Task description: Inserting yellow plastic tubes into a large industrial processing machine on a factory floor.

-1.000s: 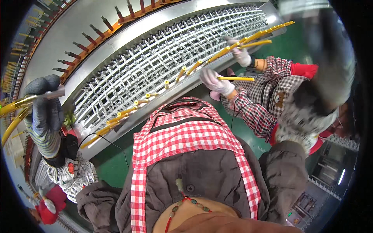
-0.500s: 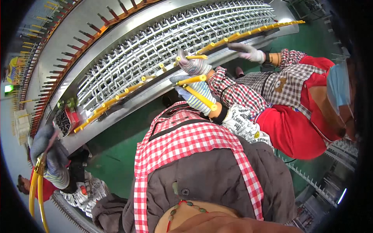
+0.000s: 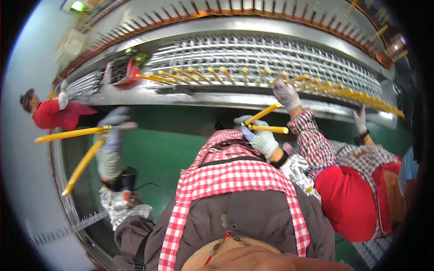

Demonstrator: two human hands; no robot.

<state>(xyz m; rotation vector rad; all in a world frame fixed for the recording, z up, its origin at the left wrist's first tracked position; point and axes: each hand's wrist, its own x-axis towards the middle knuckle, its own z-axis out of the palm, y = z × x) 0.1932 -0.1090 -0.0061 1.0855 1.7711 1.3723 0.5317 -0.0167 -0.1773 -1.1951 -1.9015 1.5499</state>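
Note:
On the left, my gloved left hand [image 3: 112,142] is closed on a tool with two long yellow handles [image 3: 81,169], splayed into a wide V from a metal joint. Motion blurs the fingers, and a brownish piece juts past them. Before my chest, my gloved right hand [image 3: 261,137] grips a second yellow-handled tool [image 3: 267,113], whose two rods point to the right; the palm hides its other end. Both tools are in the air, away from the bench.
Ahead runs a metal bench [image 3: 203,98] bearing rows of silver metal parts [image 3: 253,54] and a line of yellow handles [image 3: 194,74]. A red box [image 3: 122,71] holds dark pieces. On my right, a co-worker's gloved hand [image 3: 288,95] reaches to the handles. Another person [image 3: 54,110] stands far left.
My view has swung left, so the bench lies more level. The left tool's handles have spread from nearly parallel to a V. My right hand still holds its tool, now farther from the bench.

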